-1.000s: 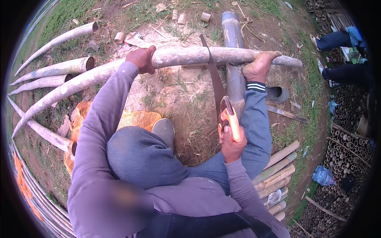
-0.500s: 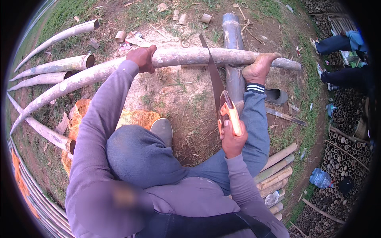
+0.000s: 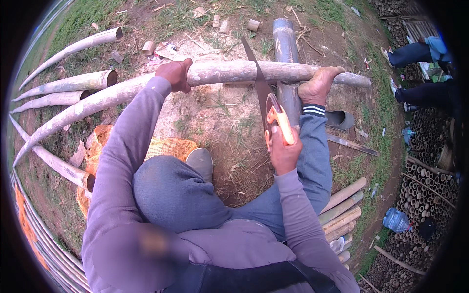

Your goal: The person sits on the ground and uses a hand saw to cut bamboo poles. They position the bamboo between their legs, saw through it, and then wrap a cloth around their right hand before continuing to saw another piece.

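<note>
A long pale bamboo pole [image 3: 229, 72] runs across in front of me, resting over a thicker grey bamboo log [image 3: 285, 44]. My left hand [image 3: 174, 74] is wrapped round the pole, left of the cut. In my right hand [image 3: 285, 150] is the orange handle of a hand saw [image 3: 262, 88], its dark blade crossing the pole just left of the log. How deep the blade sits in the pole I cannot tell. My bare right foot [image 3: 320, 85] presses on the pole to the right of the log.
Several cut bamboo poles [image 3: 73, 83] lie at left, near orange netting [image 3: 168, 148]. Short bamboo pieces [image 3: 253, 25] are scattered at the far side. A grey shoe [image 3: 339, 120] lies beside my right foot. More bamboo lengths [image 3: 342, 215], a blue bottle [image 3: 395, 219] and another person's legs [image 3: 415, 53] are at right.
The saw and my right hand have moved slightly forward and left, pushing the blade farther across the pole. My left hand, foot and the pole stay nearly in place.
</note>
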A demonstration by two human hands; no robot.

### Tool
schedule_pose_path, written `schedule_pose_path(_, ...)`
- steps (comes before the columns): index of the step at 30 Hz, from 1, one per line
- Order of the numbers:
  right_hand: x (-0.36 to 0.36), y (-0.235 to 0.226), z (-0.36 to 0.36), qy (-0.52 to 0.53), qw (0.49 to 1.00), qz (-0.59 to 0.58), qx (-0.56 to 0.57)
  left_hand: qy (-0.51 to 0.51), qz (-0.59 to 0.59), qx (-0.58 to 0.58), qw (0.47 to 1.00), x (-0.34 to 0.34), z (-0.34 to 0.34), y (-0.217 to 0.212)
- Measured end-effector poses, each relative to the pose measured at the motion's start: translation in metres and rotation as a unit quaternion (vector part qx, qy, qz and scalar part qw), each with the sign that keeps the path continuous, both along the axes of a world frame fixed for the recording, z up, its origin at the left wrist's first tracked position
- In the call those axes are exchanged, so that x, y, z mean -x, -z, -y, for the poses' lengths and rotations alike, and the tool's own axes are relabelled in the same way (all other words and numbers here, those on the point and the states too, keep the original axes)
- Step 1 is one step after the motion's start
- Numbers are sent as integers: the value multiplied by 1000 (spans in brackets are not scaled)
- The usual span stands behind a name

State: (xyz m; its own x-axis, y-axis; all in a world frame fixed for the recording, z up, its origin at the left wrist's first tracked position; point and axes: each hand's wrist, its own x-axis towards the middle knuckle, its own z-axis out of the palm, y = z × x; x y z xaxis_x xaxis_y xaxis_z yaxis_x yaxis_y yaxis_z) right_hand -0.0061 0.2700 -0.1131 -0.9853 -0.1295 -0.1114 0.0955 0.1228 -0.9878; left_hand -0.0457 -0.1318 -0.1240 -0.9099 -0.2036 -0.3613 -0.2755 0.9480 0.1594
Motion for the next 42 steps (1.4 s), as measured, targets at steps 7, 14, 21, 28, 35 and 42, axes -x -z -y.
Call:
schedule_pose_path(7, -39, 25, -25, -23, 996, -75, -33, -13, 25, 27, 999, -25, 3, 15)
schedule_pose_path(14, 49, 38, 36, -15, 998, -50, -21, -7, 16, -1, 1000, -12, 3, 11)
schedule_pose_path(21, -90, 9, -58, -23, 999, -40, -28, -25, 32, 7, 999, -31, 13, 13)
schedule_pose_path(28, 72, 52, 53, -3, 995, -90, -37, -1, 26, 13, 1000, -9, -4, -1)
schedule_pose_path(35, -116, -11, -73, 8, 996, -66, -57, 24, 3, -14, 1000, -1, -5, 19)
schedule_pose_path(42, 57, 46, 52, 12, 997, -66, -34, 1, 10, 6, 1000, -11, -7, 11)
